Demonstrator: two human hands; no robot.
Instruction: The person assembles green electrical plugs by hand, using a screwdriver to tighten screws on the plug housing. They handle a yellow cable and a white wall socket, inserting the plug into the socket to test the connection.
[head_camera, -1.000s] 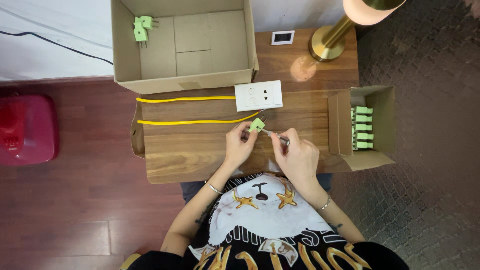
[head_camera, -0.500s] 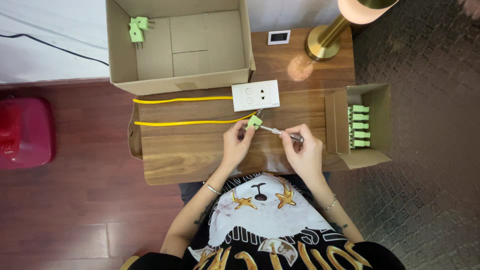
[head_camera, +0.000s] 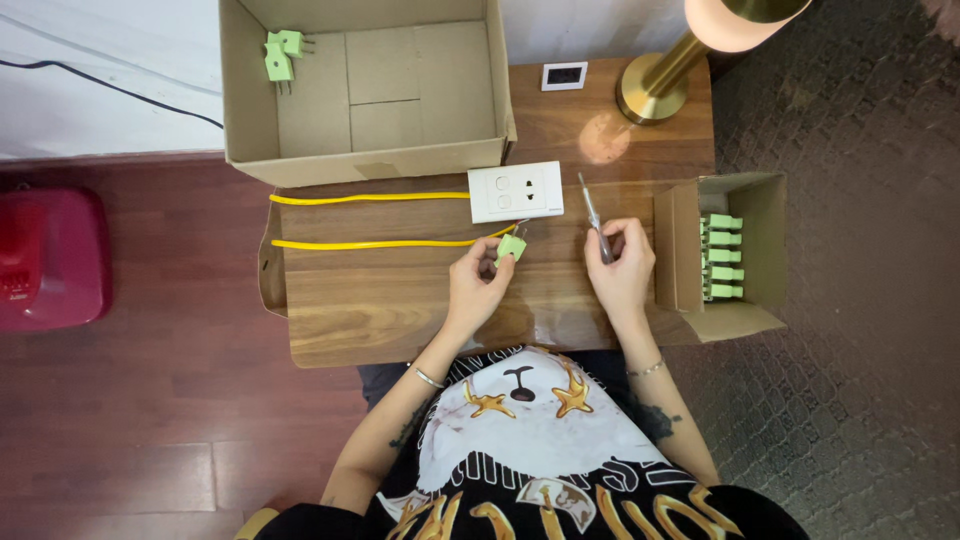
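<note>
- I see the risk first in the left hand: it pinches a small green plug by its body only, and the yellow cable trailing off toward the left of the frame could tug it loose or twist it, in my judgement.
- The plug sits just below the white wall socket near the frame's centre; whether they touch I cannot tell. A push could slide the loose socket across the desk.
- My right hand is closed around a thin screwdriver, tip pointing up the frame and apart from the plug. Held this high on the shaft, the tip could slip off a small screw and nick the fingers, as I judge it.
- Both hands are curled shut on their things, not spread; neither rests flat.
- At the right of the frame, an open small cardboard box holds a row of green plugs, close to my right wrist, so a careless elbow could knock it off the edge.
- A large cardboard box at upper left holds two more plugs.
</note>
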